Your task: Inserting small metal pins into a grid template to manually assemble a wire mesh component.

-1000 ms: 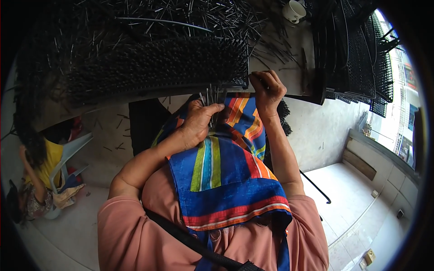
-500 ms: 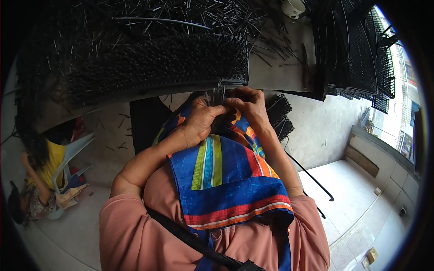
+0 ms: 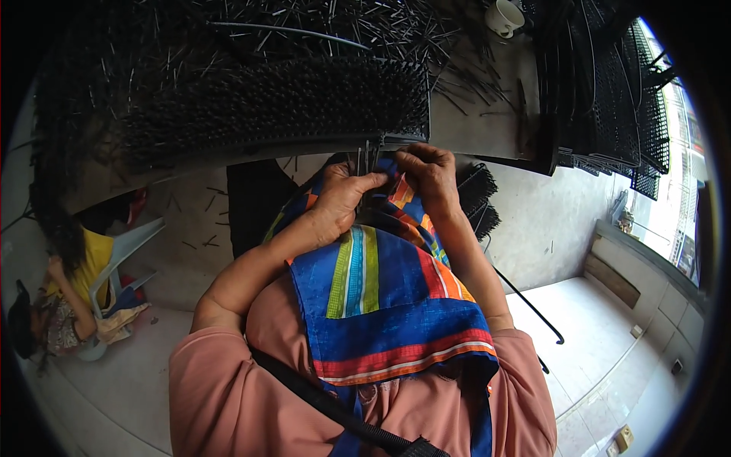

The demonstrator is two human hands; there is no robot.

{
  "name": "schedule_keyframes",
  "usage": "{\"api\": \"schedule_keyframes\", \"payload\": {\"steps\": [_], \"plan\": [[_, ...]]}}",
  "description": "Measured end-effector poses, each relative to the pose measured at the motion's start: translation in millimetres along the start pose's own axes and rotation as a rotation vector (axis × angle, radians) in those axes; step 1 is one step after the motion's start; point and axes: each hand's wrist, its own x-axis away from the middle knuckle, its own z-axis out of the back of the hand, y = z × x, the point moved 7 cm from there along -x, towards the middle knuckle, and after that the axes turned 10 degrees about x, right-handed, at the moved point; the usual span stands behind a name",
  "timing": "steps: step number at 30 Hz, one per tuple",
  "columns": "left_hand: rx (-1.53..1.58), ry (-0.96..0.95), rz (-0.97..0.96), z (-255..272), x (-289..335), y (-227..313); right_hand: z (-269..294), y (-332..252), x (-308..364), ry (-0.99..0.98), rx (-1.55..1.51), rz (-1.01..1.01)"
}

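Note:
My left hand (image 3: 340,199) is closed around several thin dark strips (image 3: 367,156), which stand upright between thumb and fingers just below the table's front edge. Beside it, to the right, my right hand (image 3: 432,179) is pinched with thumb and fingertips together at the corner of a long black panel (image 3: 274,99). Anything in that pinch is too small or hidden to make out. Dense short dark spikes, like bristles, cover the panel, which lies along the edge of the table (image 3: 476,126). A striped multicoloured cloth (image 3: 396,286) covers my lap under both hands.
Loose dark strips (image 3: 259,15) are heaped behind the panel. A white cup (image 3: 503,17) stands at the back right, near stacked black mesh panels (image 3: 601,84). Black bristly pieces (image 3: 477,198) sit below the table at right. Another person (image 3: 65,305) is at the far left.
My right hand has moved slightly right, away from the strips, opening a wider gap between my hands. My left hand still holds the strips. The whole view has shifted a little.

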Motion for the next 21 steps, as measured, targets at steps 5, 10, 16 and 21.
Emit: {"api": "schedule_keyframes", "payload": {"steps": [5,10,16,21], "plan": [[0.009,0.069,0.039,21,-6,-8,19,-48,2,0.207,-0.094,0.339],[0.029,0.086,0.084,17,-3,-9,19,-68,-5,0.338,0.153,0.715],[0.065,0.085,0.09,18,-2,-9,9,-60,-8,0.342,0.32,0.724],[0.042,0.04,0.072,21,-6,-12,-13,-75,-9,0.409,0.781,0.764]]}}
